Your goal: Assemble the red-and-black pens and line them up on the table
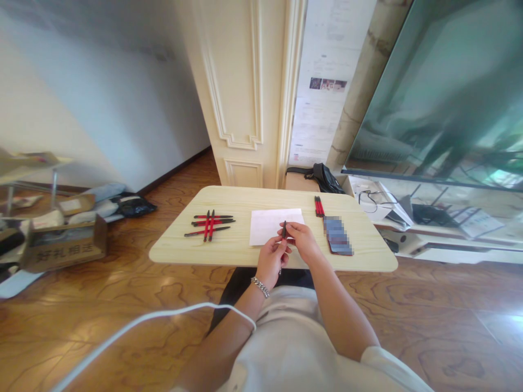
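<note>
I see right hand [300,238] pinching black pen [284,230] in its fingers | long axis near-far | left hand [271,258] at near end, grip: can't tell

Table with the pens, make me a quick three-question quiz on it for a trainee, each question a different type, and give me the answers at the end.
1. Fill in the missing word: A silver-colored chain bracelet is worn on the ____ wrist.
2. True or false: The fingers of the right hand hold a slim, dark object.
3. Multiple choice: Seen by the wearer, where do the crossed red-and-black pens lie?
A) Left of the white paper
B) On top of the white paper
C) Right of the white paper

Key:
1. left
2. True
3. A
</note>
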Demonstrator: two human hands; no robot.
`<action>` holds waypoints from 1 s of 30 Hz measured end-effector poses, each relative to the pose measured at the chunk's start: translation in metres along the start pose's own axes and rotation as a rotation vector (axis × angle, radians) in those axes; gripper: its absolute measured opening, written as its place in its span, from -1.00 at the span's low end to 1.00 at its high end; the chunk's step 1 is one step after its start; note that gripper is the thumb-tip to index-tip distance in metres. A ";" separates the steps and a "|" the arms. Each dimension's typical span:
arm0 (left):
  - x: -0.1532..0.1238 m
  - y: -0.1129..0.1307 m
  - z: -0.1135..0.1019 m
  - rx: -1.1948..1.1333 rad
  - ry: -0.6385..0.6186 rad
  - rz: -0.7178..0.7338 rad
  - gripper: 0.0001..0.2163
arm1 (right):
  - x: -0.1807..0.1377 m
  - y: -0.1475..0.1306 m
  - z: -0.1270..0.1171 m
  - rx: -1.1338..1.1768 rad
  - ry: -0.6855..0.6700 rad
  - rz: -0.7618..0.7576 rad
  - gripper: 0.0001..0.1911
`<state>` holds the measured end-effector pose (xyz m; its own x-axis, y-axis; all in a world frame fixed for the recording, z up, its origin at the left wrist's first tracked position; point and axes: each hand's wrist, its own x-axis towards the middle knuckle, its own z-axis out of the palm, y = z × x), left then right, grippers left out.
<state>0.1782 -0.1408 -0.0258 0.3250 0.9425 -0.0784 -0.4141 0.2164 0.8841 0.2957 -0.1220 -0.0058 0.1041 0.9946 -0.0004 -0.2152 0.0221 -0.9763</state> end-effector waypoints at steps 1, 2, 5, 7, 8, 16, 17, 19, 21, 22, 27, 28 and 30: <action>0.000 0.000 0.000 0.000 0.005 0.000 -0.60 | 0.000 0.000 0.000 -0.012 0.005 -0.004 -0.61; 0.000 0.000 0.000 0.002 0.007 0.000 -0.61 | 0.000 0.000 -0.001 -0.033 0.028 -0.018 -0.62; -0.001 0.000 0.000 0.009 0.000 -0.004 -0.62 | 0.001 0.000 -0.002 -0.075 0.053 -0.051 -0.67; -0.001 0.000 0.000 0.013 -0.008 -0.003 -0.62 | 0.001 0.000 -0.003 -0.037 0.013 -0.026 -0.66; -0.001 0.000 0.000 0.014 -0.007 0.000 -0.61 | 0.000 0.000 -0.003 -0.014 -0.010 -0.008 -0.64; -0.002 0.001 0.000 0.033 0.016 0.008 -0.62 | 0.001 -0.004 -0.005 -0.129 0.027 -0.028 -0.67; -0.003 0.001 0.000 0.038 0.018 0.011 -0.62 | 0.002 -0.005 -0.006 -0.122 0.016 -0.011 -0.66; -0.003 0.002 0.000 0.044 0.022 0.014 -0.62 | 0.004 -0.006 -0.008 -0.121 0.001 0.015 -0.63; -0.004 0.002 -0.001 0.053 0.026 0.016 -0.62 | 0.006 -0.008 -0.009 -0.141 -0.010 0.017 -0.61; -0.004 0.003 -0.002 0.059 0.027 0.016 -0.62 | 0.007 -0.009 -0.009 -0.155 -0.013 0.011 -0.61; -0.007 0.003 -0.006 0.086 0.023 0.007 -0.63 | 0.019 -0.019 -0.006 -0.133 0.014 -0.008 -0.62; -0.009 0.003 -0.007 0.085 0.024 0.001 -0.63 | 0.024 -0.021 -0.006 -0.103 0.028 -0.017 -0.62; -0.012 0.003 -0.011 0.077 0.031 -0.014 -0.61 | 0.035 -0.024 -0.004 -0.072 0.059 -0.046 -0.63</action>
<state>0.1640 -0.1490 -0.0273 0.3029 0.9473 -0.1045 -0.3430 0.2107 0.9154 0.3086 -0.0885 0.0169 0.1698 0.9849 0.0343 -0.1392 0.0584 -0.9885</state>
